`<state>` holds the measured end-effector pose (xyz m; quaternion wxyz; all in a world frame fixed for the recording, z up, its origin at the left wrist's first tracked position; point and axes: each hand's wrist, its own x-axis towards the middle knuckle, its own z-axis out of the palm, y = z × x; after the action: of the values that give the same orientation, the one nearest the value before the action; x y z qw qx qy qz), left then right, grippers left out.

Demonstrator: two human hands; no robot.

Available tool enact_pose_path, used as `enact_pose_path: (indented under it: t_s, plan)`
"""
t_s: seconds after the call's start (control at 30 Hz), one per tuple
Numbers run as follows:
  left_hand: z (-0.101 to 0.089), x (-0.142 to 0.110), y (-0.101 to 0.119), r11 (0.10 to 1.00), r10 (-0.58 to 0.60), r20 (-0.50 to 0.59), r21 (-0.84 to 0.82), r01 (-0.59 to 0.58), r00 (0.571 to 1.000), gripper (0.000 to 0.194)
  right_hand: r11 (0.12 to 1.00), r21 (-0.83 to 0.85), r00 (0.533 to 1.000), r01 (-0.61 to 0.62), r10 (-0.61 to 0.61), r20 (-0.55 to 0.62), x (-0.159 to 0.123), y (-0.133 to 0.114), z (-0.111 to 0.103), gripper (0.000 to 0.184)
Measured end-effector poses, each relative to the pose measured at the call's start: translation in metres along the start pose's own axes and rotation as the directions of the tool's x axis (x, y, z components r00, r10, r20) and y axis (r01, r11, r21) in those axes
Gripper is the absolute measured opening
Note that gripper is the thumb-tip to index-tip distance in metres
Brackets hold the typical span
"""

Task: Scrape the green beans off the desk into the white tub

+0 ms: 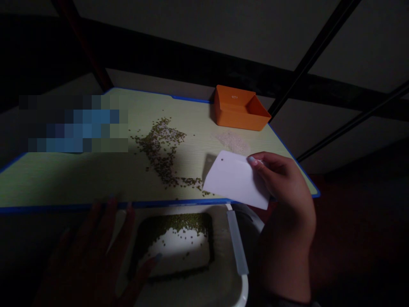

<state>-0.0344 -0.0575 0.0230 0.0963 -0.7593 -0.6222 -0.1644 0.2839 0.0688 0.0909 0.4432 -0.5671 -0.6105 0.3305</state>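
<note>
My right hand (pixel 281 175) pinches a white plastic scraper (pixel 234 175) by its upper right edge, thumb on top. The scraper is tilted over the near edge of the table, its left corner by a thin trail of green beans (pixel 188 182). My left hand (pixel 96 247) is dark, with fingers spread over the left side of a clear plastic container (pixel 223 256) and thumb extended over its inside. Whether it presses on the rim is hard to tell. Green beans (pixel 188 221) lie along the container's far and left sides.
A larger patch of green beans mixed with pale grains (pixel 159 145) spreads across the light table (pixel 105 170), which has a blue edge. At the back right stands an orange open box (pixel 239 115), with a pale grain pile (pixel 233 142) before it. A pixelated blue thing (pixel 86 130) is at left.
</note>
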Motion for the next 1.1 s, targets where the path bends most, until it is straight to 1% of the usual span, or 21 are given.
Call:
enact_pose_path:
  t_s: [0.1, 0.2, 0.33, 0.5, 0.57, 0.7, 0.83, 0.97, 1.1]
  plan:
    - [0.0002, 0.0, 0.0006, 1.0, -0.008, -0.012, -0.015, 0.008, 1.0, 0.079, 1.0, -0.01, 1.0, -0.002, 0.002, 0.009, -0.0016, -0.0001, -0.0013, 0.02]
    - [-0.0014, -0.0014, 0.0007, 1.0, 0.024, -0.005, 0.017, -0.024, 1.0, 0.079, 1.0, -0.02, 1.0, 0.006, -0.006, -0.002, -0.0024, 0.0002, -0.0023, 0.02]
    - [-0.0033, -0.0035, -0.0003, 0.999, 0.017, 0.018, 0.032, -0.018, 1.0, 0.08, 1.0, -0.014, 1.0, -0.007, 0.006, -0.014, -0.0034, -0.0001, -0.0038, 0.02]
    - [-0.0006, -0.0021, -0.0015, 1.0, 0.02, -0.038, -0.021, -0.02, 0.999, 0.078, 1.0, -0.008, 1.0, -0.013, 0.013, -0.024, -0.0046, -0.0009, -0.0048, 0.021]
    - [0.0002, -0.001, -0.001, 0.999, 0.025, -0.049, -0.038, -0.027, 0.998, 0.079, 1.0, -0.007, 1.0, -0.019, 0.019, -0.006, -0.0053, -0.0017, -0.0038, 0.021]
    - [-0.0007, -0.0002, 0.0012, 0.997, -0.037, -0.038, -0.071, 0.034, 0.999, 0.076, 0.999, 0.03, 1.0, -0.022, 0.022, 0.019, -0.0072, -0.0041, -0.0011, 0.02]
    - [-0.0027, -0.0004, 0.0032, 0.997, -0.034, -0.044, -0.07, 0.031, 0.998, 0.077, 0.999, 0.043, 0.999, -0.023, 0.022, 0.027, -0.0081, -0.0062, -0.0002, 0.019]
    - [-0.0031, 0.0003, 0.0048, 0.992, -0.094, -0.023, -0.086, 0.092, 0.995, 0.078, 0.998, 0.058, 0.998, -0.028, 0.024, 0.056, -0.0075, -0.006, 0.0004, 0.018]
    - [-0.0027, 0.0008, 0.0046, 0.99, -0.101, -0.014, -0.099, 0.099, 0.995, 0.078, 0.999, 0.047, 0.998, -0.003, 0.0, 0.055, -0.0078, -0.0047, 0.0018, 0.018]
